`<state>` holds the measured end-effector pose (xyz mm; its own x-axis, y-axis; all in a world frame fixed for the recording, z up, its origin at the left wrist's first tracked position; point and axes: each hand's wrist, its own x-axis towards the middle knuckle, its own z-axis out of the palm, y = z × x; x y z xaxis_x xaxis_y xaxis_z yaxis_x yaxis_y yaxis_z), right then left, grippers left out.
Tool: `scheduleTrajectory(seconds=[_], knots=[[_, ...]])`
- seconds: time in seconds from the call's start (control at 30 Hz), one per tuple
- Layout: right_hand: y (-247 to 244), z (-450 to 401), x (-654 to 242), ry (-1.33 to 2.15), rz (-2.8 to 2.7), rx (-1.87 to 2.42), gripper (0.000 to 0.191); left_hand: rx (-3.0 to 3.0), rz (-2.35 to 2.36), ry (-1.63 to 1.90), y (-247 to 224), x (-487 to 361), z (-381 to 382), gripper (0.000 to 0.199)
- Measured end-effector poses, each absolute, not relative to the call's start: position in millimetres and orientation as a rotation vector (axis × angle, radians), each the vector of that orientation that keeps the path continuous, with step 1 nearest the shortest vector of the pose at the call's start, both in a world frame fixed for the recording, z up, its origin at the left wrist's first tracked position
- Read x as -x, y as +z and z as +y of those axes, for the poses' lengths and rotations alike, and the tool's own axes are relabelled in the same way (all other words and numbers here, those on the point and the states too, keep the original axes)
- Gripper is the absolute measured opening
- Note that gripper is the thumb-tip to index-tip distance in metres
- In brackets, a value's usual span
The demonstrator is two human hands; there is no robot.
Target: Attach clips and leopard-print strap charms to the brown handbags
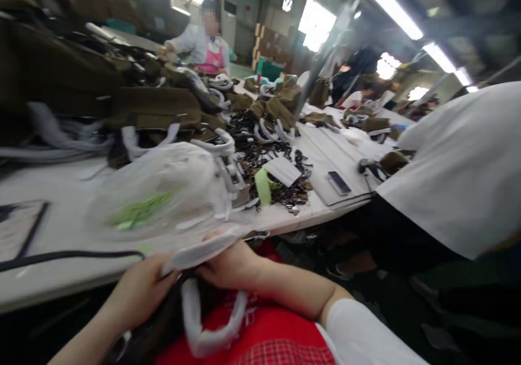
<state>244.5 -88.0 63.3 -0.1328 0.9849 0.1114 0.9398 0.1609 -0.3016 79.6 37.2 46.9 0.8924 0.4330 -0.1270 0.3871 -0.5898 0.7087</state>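
At the table's front edge, my left hand (142,286) and my right hand (232,262) are closed on a white wrapped handle (201,250). Its bag, dark and mostly hidden, lies over my lap. A second white wrapped handle (211,339) hangs down in a loop against my red apron (277,332). Just beyond my hands, a clear plastic bag (163,186) with green strips inside rests on the white table (73,186). The picture is somewhat blurred.
Olive bags (150,104) with white handles are heaped behind. Dark scraps (260,164), a phone (339,183) and a black cord (81,255) lie on the table. A person in white (464,164) is close on the right; another person (209,50) is across the table.
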Motion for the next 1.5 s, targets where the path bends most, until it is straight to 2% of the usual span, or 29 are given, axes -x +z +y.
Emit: scheduleTrajectory(seconds=[0.1, 0.23, 0.6, 0.67, 0.8, 0.87, 1.0, 1.17, 1.27, 1.33, 1.43, 1.5], knots=[[63, -93, -239, 0.289, -2.066, 1.922, 0.027, -2.29, 0.758, 0.079, 44, -74, 35, 0.032], [60, -94, -236, 0.403, -2.078, 1.834, 0.035, -2.222, 0.814, 0.126, 40, -72, 37, 0.03], [59, -91, -224, 0.282, -2.198, 1.702, 0.053, -1.957, 0.828, 0.232, 31, -71, 39, 0.024], [60, -88, -224, 0.292, -2.188, 1.702, 0.048, -1.941, 0.81, 0.229, 33, -72, 39, 0.022], [62, -84, -221, 0.343, -2.26, 1.678, 0.015, -1.909, 0.789, 0.228, 37, -72, 37, 0.021], [64, -88, -216, 0.411, -2.333, 1.644, 0.007, -1.871, 0.841, 0.277, 37, -71, 40, 0.021], [77, -108, -201, 0.719, -2.362, 1.56, 0.002, -1.75, 1.044, 0.433, 28, -67, 55, 0.021], [82, -111, -202, 1.217, -2.228, 1.323, 0.028, -1.576, 1.078, 0.554, 18, -64, 56, 0.028], [62, -90, -206, 1.539, -1.762, 1.526, 0.032, -1.368, 0.975, 0.62, 17, -65, 43, 0.031], [45, -74, -203, 1.499, -1.555, 1.71, 0.031, -1.262, 0.912, 0.616, 18, -67, 36, 0.031], [24, -59, -192, 1.31, -1.603, 1.745, 0.015, -1.171, 0.885, 0.653, 19, -70, 30, 0.029], [15, -56, -184, 1.431, -1.471, 1.695, 0.007, -1.16, 0.896, 0.678, 17, -72, 28, 0.027]])
